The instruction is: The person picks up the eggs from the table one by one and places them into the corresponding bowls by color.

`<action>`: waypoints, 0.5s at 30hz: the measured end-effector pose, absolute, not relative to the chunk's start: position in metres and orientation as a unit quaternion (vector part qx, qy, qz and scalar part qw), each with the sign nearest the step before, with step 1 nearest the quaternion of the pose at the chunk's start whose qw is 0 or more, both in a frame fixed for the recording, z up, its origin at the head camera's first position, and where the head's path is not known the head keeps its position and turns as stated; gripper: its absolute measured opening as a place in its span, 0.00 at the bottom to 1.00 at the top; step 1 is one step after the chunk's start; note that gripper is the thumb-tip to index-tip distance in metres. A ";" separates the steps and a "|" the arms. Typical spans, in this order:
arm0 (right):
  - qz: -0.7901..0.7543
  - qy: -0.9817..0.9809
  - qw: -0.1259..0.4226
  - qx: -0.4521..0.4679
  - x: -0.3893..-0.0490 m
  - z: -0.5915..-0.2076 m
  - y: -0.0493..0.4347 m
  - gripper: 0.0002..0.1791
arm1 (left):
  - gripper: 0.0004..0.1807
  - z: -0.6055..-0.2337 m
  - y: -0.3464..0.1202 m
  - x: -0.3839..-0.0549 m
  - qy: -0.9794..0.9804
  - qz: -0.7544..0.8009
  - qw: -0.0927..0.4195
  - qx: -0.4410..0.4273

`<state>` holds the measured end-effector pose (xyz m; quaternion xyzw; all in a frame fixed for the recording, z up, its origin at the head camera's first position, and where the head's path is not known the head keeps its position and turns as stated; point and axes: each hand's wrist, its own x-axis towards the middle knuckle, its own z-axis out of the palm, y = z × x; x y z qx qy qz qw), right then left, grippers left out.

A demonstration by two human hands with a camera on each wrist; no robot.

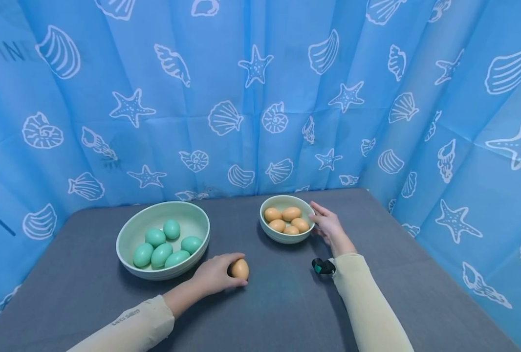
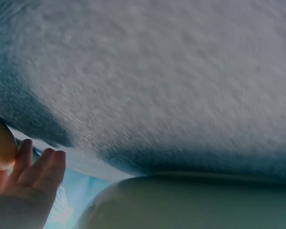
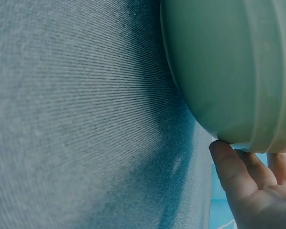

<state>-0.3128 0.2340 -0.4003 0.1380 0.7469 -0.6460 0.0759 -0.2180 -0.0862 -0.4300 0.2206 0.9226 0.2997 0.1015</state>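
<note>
My left hand (image 1: 218, 274) pinches a brown egg (image 1: 240, 269) between thumb and fingers, low over the table in front of the bowls. The egg (image 2: 1, 145) also shows at the edge of the left wrist view, beside the fingers (image 2: 40, 169). At the right, my right hand (image 1: 328, 227) grips the rim of a small pale green bowl (image 1: 282, 239) that holds several brown eggs (image 1: 291, 213). From the right wrist view, its fingers (image 3: 229, 164) touch the bowl's outer wall (image 3: 214, 71). Near my left hand stands a large pale green bowl (image 1: 163, 274) with several green eggs (image 1: 161, 255).
A dark grey cloth covers the table (image 1: 278, 313). Behind and to the right hangs a blue curtain (image 1: 251, 142) with white shells and starfish. A small black object (image 1: 323, 266) sits at my right wrist, by the sleeve.
</note>
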 end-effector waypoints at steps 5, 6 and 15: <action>-0.654 0.740 0.077 0.137 -0.312 -0.401 0.235 0.31 | 0.36 -0.429 -0.079 -0.218 0.926 0.297 0.094 0.216; -0.656 0.738 0.077 0.137 -0.312 -0.402 0.235 0.31 | 0.36 -0.428 -0.078 -0.219 0.925 0.298 0.091 0.215; -0.651 0.743 0.073 0.138 -0.314 -0.400 0.237 0.30 | 0.36 -0.421 -0.065 -0.223 0.916 0.347 0.062 0.191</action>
